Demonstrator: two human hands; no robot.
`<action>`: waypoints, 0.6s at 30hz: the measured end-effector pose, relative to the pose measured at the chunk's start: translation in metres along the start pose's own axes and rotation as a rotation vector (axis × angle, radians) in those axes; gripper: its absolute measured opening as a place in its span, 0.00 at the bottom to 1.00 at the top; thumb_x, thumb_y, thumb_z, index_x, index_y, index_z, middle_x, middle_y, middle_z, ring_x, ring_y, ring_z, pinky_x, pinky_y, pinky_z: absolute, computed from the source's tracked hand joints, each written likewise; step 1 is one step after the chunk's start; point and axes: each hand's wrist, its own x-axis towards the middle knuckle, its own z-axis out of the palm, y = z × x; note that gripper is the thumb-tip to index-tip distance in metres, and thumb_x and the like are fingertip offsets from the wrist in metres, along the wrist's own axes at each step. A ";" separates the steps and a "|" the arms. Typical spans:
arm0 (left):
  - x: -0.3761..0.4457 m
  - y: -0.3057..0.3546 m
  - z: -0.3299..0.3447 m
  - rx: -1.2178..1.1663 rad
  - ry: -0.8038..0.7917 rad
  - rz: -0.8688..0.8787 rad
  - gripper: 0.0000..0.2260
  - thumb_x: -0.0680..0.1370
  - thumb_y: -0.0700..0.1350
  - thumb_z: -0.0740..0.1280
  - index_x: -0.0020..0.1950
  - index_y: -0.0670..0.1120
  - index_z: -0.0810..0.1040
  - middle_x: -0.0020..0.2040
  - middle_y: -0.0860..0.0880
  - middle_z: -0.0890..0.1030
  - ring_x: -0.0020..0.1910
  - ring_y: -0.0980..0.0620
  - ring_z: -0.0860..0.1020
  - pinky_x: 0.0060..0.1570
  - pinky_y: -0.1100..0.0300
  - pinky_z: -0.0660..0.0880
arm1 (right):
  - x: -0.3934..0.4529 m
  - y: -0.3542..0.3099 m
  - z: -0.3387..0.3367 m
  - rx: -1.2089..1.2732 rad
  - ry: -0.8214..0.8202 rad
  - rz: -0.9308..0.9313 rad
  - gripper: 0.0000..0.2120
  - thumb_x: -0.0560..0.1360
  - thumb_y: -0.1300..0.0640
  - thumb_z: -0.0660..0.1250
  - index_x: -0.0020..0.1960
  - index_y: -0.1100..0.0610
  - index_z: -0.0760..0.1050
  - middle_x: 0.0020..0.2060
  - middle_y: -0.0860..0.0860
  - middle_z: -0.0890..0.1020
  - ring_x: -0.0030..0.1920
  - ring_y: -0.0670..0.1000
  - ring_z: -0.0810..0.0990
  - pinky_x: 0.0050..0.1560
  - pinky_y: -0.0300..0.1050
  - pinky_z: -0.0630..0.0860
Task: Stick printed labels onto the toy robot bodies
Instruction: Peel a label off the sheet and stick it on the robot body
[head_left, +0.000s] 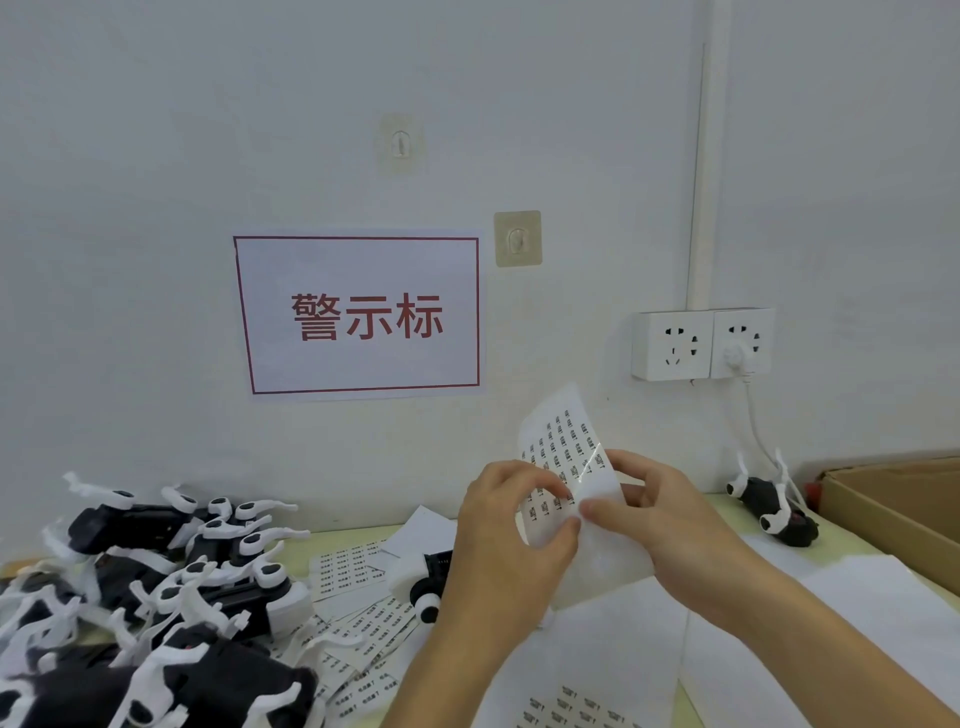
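1. My left hand (511, 525) has its grip curled on the label sheet (563, 457), thumb and fingers pinching its lower left part.
2. My right hand (660, 512) pinches the same sheet from its 3 o'clock edge, thumb in front, fingers behind.
3. The sheet stands upright above the worktop (852, 535), bent at its lower half.
4. A pile of black-and-white toy robot bodies (156, 587) lies at 9 o'clock of my hands; one single toy robot (774, 512) lies at 3 o'clock, beside a cardboard box (898, 509).
5. More loose label sheets (348, 566) lie flat between the pile and my left hand.
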 end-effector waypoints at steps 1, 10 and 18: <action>0.000 0.000 0.001 0.048 0.006 0.011 0.08 0.75 0.45 0.75 0.47 0.58 0.79 0.54 0.63 0.74 0.61 0.68 0.68 0.53 0.74 0.69 | 0.000 0.000 0.001 -0.008 0.011 0.003 0.20 0.76 0.68 0.68 0.63 0.49 0.78 0.50 0.55 0.87 0.49 0.59 0.86 0.52 0.55 0.82; 0.000 0.002 0.007 0.132 0.058 0.057 0.02 0.77 0.44 0.73 0.47 0.50 0.86 0.42 0.57 0.81 0.47 0.60 0.76 0.48 0.68 0.71 | -0.004 -0.003 0.009 -0.123 0.143 -0.018 0.23 0.73 0.63 0.72 0.64 0.47 0.74 0.44 0.55 0.87 0.49 0.58 0.86 0.59 0.60 0.79; 0.003 0.005 -0.001 -0.047 -0.009 -0.166 0.05 0.76 0.42 0.73 0.42 0.50 0.87 0.36 0.61 0.84 0.39 0.63 0.82 0.40 0.61 0.81 | -0.006 -0.007 0.014 -0.271 0.159 -0.080 0.20 0.74 0.63 0.73 0.57 0.42 0.75 0.33 0.53 0.84 0.39 0.57 0.83 0.41 0.43 0.75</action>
